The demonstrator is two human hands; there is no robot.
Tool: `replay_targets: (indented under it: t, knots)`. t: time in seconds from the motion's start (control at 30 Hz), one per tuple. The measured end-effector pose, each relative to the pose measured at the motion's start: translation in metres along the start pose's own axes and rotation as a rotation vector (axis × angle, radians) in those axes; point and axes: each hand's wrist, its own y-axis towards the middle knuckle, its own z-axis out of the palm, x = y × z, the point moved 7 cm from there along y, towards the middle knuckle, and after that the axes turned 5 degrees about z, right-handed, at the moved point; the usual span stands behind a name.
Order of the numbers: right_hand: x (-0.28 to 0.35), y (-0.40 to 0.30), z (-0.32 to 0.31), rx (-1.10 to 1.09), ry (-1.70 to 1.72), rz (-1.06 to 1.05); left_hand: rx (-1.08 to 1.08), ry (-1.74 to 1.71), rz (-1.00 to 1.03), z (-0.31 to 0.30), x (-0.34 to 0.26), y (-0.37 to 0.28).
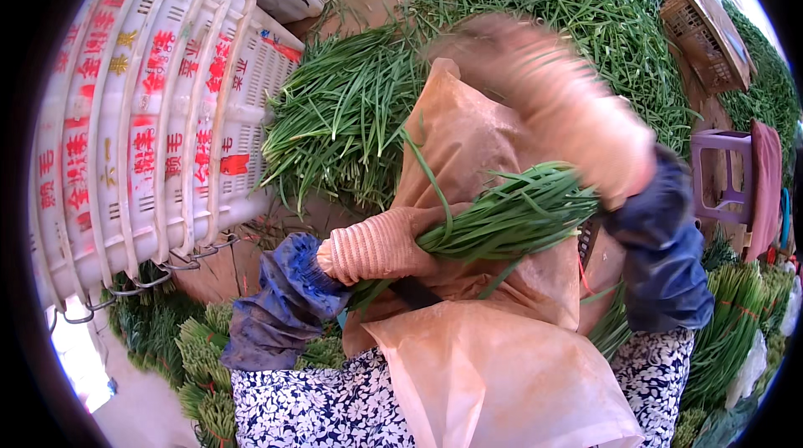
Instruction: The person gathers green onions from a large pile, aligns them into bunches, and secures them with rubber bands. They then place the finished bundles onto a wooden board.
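My left hand (pixel 401 241), in a knitted glove, grips one end of a bunch of long green leaves (pixel 514 216), probably garlic chives, held over a tan cloth (pixel 477 134) on my lap. Motion blurs my gloved right hand (pixel 495 46), raised beyond the bunch; its fingers cannot be made out. Past the cloth lies a heap of loose chives (pixel 351 103), and a larger loose heap (pixel 602 27) spreads behind my right hand. A dark strip (pixel 415 294) shows beneath my left hand.
Stacked white plastic baskets (pixel 157 115) with metal handles stand at the left. At the right are a brown crate (pixel 706 40) and a purple plastic stool (pixel 721 175) with a pink cloth. Tied green bundles (pixel 731 322) stand at the lower right, more (pixel 213 379) at the lower left.
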Motion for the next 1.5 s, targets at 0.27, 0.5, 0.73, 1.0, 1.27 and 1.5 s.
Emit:
replay_targets:
  t: [0.27, 0.5, 0.73, 1.0, 1.27, 1.5]
  knots:
    - [0.028, 0.018, 0.039, 0.288, 0.436, 0.109, 0.098, -0.282, -0.063, 0.003, -0.030, 0.007]
    - [-0.192, -0.129, -0.112, -0.257, -0.601, 0.928, 0.027, -0.103, -0.002, 0.001, -0.032, 0.002]
    - [-0.024, -0.124, -0.055, -0.232, 0.138, 0.503, -0.114, -0.027, -0.006, -0.005, -0.032, 0.007]
    - [-0.026, -0.164, -0.015, -0.268, -0.033, 0.681, -0.501, 0.290, -0.010, -0.032, -0.053, 0.010]
    - [-0.034, -0.157, 0.006, -0.192, -0.158, 0.774, -0.508, 0.402, -0.061, -0.025, -0.045, 0.012]
    - [-0.051, -0.126, 0.032, -0.077, -0.098, 0.619, -0.516, 0.435, 0.058, -0.026, -0.045, 0.003]
